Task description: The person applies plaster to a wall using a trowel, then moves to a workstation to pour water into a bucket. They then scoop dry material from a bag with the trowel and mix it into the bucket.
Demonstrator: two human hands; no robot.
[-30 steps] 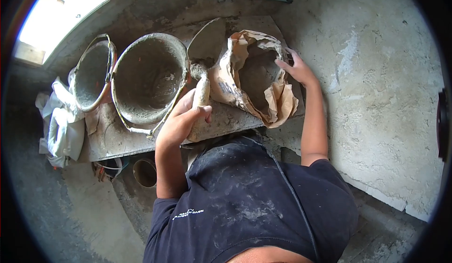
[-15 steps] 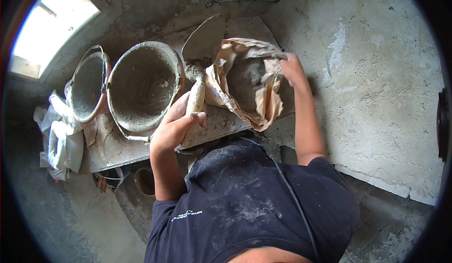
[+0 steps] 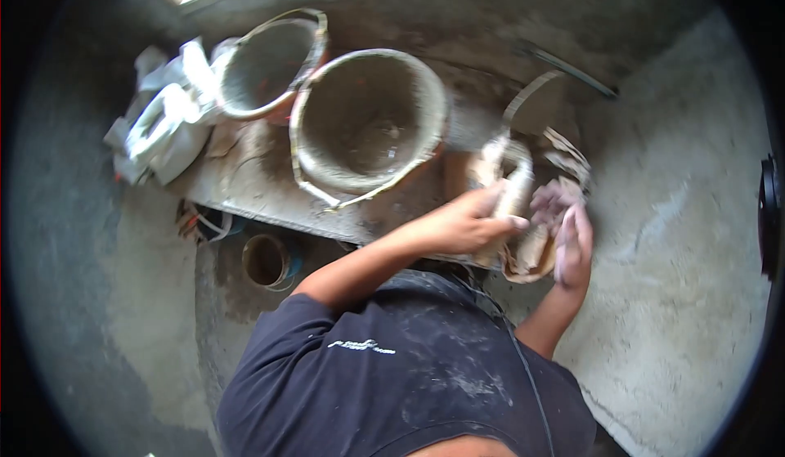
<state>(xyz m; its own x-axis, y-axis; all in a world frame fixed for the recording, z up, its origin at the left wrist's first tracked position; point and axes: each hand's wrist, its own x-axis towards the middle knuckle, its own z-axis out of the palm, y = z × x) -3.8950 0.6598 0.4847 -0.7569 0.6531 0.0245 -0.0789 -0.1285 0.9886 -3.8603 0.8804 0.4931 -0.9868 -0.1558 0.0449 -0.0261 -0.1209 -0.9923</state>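
Observation:
My left hand is closed around the pale handle of a trowel. The trowel's broad blade points away from me, over the far side of a crumpled brown paper bag. Motion blur smears the trowel and the bag's rim. At the bag's right side is my right hand, its fingers apart and dusted grey, with nothing visibly gripped. Left of the bag stands a large mortar-crusted bucket with its handle lowered toward me. What lies inside the bag is mostly hidden by the hands and trowel.
A second bucket stands farther left, beside white sacks. These rest on a worn board. Below its edge sits a smaller container. A pipe runs along the back, and a rough wall rises at right.
The view has swung so everything sits differently in frame. My left hand has brought the trowel rightward over the bag. My right hand has let go of the bag's rim and opened.

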